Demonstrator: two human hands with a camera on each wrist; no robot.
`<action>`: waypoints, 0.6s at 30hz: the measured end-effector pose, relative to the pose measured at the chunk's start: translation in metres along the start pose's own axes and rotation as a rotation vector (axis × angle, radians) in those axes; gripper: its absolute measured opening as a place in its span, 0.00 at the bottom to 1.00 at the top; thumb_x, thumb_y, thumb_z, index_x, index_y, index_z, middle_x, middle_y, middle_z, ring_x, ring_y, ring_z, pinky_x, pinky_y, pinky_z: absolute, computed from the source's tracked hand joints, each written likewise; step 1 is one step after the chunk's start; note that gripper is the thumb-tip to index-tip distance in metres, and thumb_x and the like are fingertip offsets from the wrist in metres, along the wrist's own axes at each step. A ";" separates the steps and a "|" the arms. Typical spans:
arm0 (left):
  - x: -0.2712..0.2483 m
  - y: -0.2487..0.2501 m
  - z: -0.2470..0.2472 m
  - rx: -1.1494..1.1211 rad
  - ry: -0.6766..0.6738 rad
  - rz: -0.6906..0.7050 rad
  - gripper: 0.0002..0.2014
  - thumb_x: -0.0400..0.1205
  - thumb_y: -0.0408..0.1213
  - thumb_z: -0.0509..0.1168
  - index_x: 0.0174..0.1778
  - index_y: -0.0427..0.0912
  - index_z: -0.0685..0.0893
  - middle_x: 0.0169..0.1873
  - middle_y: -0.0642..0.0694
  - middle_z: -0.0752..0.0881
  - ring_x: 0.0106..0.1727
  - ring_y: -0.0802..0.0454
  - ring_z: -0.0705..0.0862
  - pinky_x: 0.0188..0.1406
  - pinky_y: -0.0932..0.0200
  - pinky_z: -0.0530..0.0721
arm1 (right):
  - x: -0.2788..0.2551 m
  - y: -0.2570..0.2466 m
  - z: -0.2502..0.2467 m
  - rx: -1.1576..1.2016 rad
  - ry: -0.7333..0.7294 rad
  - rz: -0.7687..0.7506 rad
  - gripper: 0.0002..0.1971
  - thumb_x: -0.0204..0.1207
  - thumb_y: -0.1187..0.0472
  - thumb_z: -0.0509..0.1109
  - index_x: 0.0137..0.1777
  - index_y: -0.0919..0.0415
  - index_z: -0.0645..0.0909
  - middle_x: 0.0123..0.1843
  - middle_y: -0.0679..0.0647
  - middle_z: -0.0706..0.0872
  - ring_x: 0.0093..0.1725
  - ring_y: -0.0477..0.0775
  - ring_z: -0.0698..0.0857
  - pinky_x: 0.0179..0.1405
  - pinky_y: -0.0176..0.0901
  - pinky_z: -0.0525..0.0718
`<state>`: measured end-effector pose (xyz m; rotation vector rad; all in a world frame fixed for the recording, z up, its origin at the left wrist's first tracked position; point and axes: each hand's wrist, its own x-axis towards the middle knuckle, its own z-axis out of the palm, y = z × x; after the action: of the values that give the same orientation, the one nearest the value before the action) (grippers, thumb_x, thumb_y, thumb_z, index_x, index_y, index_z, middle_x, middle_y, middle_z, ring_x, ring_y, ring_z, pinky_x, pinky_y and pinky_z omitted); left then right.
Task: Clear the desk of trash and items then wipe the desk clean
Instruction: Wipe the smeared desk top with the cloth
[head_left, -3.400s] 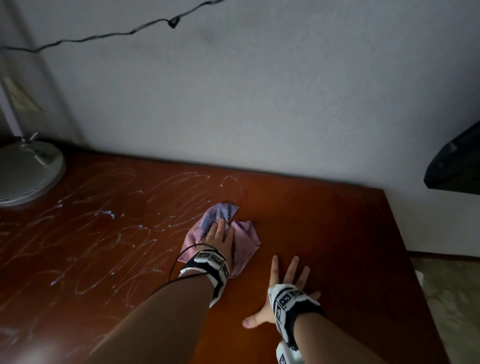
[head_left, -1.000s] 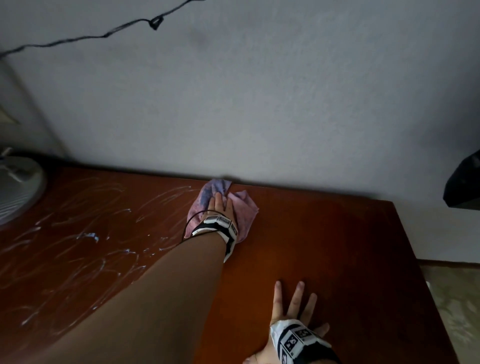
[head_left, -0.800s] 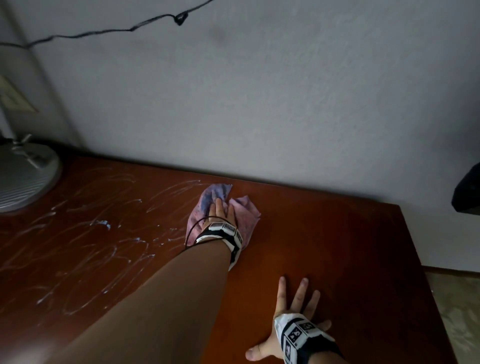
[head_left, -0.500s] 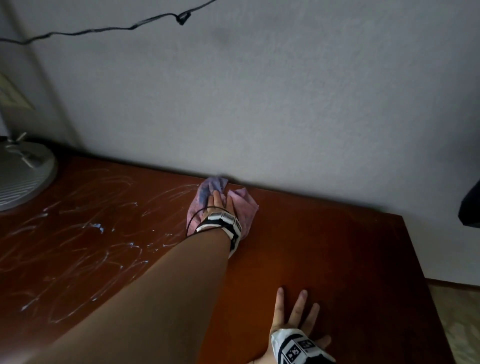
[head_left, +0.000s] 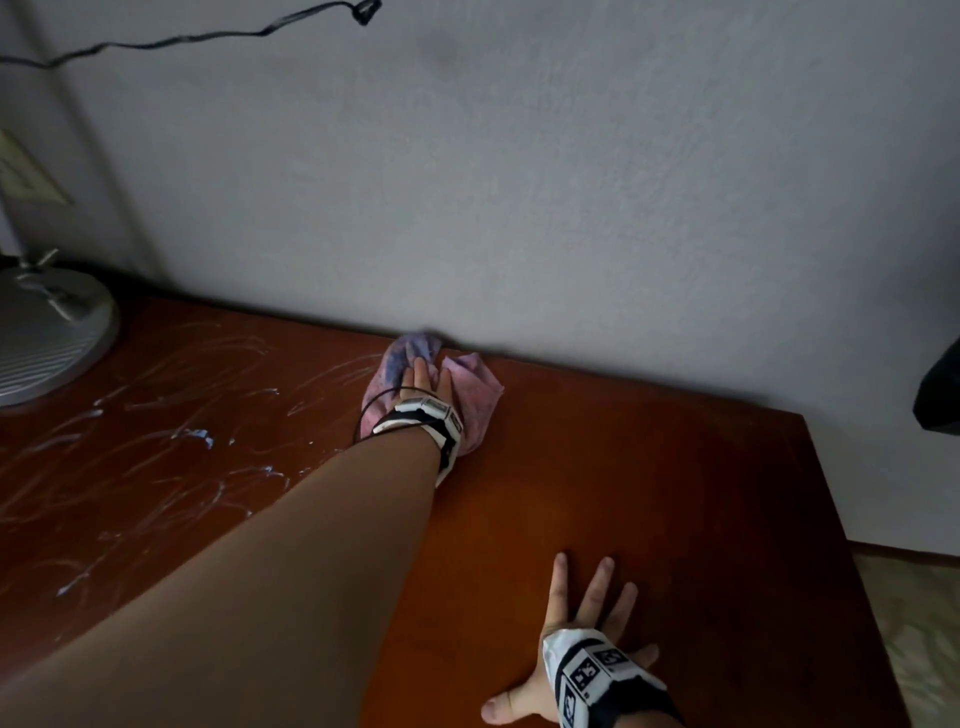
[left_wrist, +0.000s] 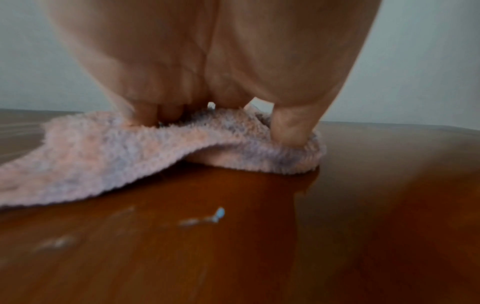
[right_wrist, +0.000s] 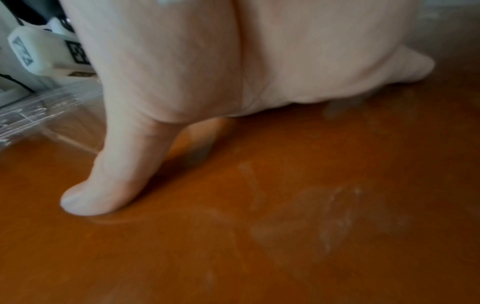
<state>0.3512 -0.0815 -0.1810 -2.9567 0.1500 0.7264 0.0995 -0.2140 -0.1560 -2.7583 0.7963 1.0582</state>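
A crumpled pink and purple cloth (head_left: 475, 395) lies on the red-brown desk (head_left: 649, 493), right against the wall at the desk's back edge. My left hand (head_left: 426, 379) presses flat on it with the arm stretched forward. In the left wrist view the thumb (left_wrist: 288, 131) and fingers push down into the fluffy cloth (left_wrist: 103, 154). My right hand (head_left: 587, 613) rests palm down on bare desk near the front, fingers spread, holding nothing. Its thumb (right_wrist: 103, 185) touches the wood. White smear streaks (head_left: 197, 436) cover the desk's left half.
A round grey metal base (head_left: 47, 338) stands at the desk's far left. A dark object (head_left: 943, 395) juts in at the right past the desk's edge. A black cable (head_left: 208, 36) runs along the wall. Clear plastic (right_wrist: 39, 109) shows at the left of the right wrist view.
My left hand has pushed the cloth from mid-desk back to the wall, with short strokes there over the last second. The right hand has stayed flat on the desk.
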 end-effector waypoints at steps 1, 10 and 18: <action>0.008 -0.001 -0.001 0.016 0.009 0.010 0.42 0.75 0.56 0.50 0.83 0.41 0.46 0.82 0.32 0.46 0.81 0.29 0.44 0.79 0.36 0.53 | -0.001 0.000 -0.004 -0.034 -0.051 -0.010 0.71 0.65 0.36 0.76 0.61 0.46 0.04 0.74 0.63 0.14 0.79 0.72 0.25 0.73 0.85 0.47; -0.046 -0.018 0.017 0.071 -0.061 0.010 0.46 0.79 0.54 0.60 0.83 0.43 0.38 0.82 0.35 0.40 0.82 0.32 0.40 0.80 0.35 0.50 | -0.020 -0.003 -0.020 -0.155 -0.127 -0.026 0.82 0.40 0.25 0.79 0.77 0.46 0.17 0.77 0.67 0.17 0.80 0.75 0.30 0.73 0.85 0.53; -0.033 -0.013 0.002 -0.092 -0.017 -0.020 0.43 0.79 0.52 0.58 0.84 0.43 0.42 0.82 0.34 0.42 0.83 0.34 0.43 0.80 0.36 0.54 | -0.016 -0.003 -0.019 -0.175 -0.151 -0.021 0.83 0.39 0.22 0.77 0.76 0.46 0.16 0.76 0.67 0.15 0.80 0.75 0.30 0.73 0.84 0.53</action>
<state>0.3223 -0.0660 -0.1665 -3.0330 0.0879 0.7757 0.1022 -0.2088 -0.1314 -2.7750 0.6832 1.3742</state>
